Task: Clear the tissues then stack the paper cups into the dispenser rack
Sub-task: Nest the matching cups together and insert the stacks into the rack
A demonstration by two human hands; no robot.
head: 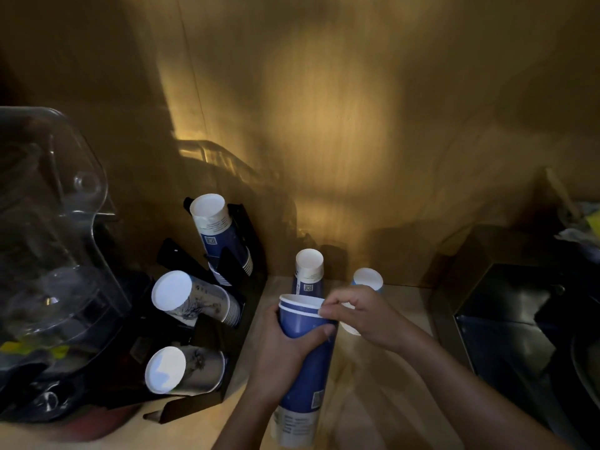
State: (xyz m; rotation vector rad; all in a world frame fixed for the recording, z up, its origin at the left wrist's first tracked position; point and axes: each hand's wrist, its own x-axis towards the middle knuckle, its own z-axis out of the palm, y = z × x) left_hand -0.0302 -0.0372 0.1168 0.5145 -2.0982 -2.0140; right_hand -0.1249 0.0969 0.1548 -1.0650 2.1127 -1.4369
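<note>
While fingertips (pixel 326 311) of the right hand (pixel 363 311) pinch the white rim of the uppermost cup, the left hand (pixel 285 355) is clenched around a tall blue stack of paper cups (pixel 303 368), mouths up, tilted over the pale counter (pixel 373 391) at 6 o'clock. Just beyond the hands, at 12 o'clock from them, a second blue stack (pixel 309 272) stands upside down; another upturned cup (pixel 368 279) sits at 1 o'clock, partly hidden by the right hand. At 9 o'clock the black dispenser rack (pixel 227 339) holds three stacks: blue cups (pixel 217 235) in the top slot, printed white cups (pixel 194 300) in the middle, more (pixel 183 370) in the lowest, all bottoms outward. A clear plastic container (pixel 48 228) looms at far left; a dark box (pixel 506 306) sits at 3 o'clock. No tissues can be made out in the dim light.
</note>
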